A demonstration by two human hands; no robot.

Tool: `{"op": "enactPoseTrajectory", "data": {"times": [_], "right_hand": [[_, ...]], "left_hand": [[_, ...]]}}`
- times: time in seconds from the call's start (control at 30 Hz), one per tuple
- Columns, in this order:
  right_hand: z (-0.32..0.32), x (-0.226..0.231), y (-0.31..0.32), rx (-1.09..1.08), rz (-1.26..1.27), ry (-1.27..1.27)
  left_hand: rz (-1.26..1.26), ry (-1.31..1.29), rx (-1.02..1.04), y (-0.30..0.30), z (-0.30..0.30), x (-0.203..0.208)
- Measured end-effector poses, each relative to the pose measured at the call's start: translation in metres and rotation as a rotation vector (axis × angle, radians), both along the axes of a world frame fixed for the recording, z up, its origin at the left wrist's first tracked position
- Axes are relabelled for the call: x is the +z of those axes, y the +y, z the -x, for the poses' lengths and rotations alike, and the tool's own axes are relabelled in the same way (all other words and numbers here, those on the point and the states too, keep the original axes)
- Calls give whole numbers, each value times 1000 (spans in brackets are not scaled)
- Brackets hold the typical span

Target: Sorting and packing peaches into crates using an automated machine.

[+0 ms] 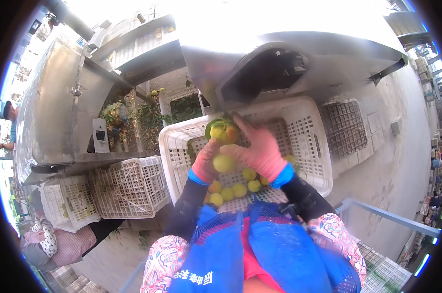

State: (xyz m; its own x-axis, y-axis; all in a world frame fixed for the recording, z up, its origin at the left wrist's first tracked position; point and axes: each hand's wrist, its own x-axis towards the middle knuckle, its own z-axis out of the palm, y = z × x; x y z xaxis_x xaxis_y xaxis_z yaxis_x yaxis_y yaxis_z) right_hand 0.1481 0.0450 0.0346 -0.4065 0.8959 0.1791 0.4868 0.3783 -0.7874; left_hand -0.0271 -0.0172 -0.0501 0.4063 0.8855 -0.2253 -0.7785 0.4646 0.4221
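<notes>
Both my hands wear coral gloves with blue cuffs and are raised over a white plastic crate [323, 166]. My right hand [262, 151] curves its fingers and thumb around a yellow-green fruit with a red blush [226, 133]. Dark green leaves [212, 126] hang beside that fruit. Just below it, a plain yellow-green fruit [224, 164] rests against my left hand [206, 162], whose fingers are closed and partly hidden. In the crate's near part lie several round yellow-green fruits [239, 190]; my forearms and blue apron cover some of the crate.
A metal machine [201, 63] with a dark opening [265, 73] stands beyond the crate. To the left are a metal cabinet [54, 102], stacked white crates [128, 188] and leaf litter [150, 115]. A co-worker [67, 244] is at lower left. A blue rail [392, 215] runs at right.
</notes>
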Motion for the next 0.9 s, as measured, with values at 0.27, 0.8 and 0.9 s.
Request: {"op": "enactPoseTrajectory", "data": {"times": [0.27, 0.8, 0.9], "right_hand": [[-8, 1, 13, -84, -150, 141], [0, 7, 47, -25, -407, -56], [-3, -3, 12, 145, -274, -26]], "left_hand": [[-314, -67, -235, 30, -15, 19], [-188, 209, 214, 21, -15, 13], [-94, 363, 126, 30, -1, 42]]}}
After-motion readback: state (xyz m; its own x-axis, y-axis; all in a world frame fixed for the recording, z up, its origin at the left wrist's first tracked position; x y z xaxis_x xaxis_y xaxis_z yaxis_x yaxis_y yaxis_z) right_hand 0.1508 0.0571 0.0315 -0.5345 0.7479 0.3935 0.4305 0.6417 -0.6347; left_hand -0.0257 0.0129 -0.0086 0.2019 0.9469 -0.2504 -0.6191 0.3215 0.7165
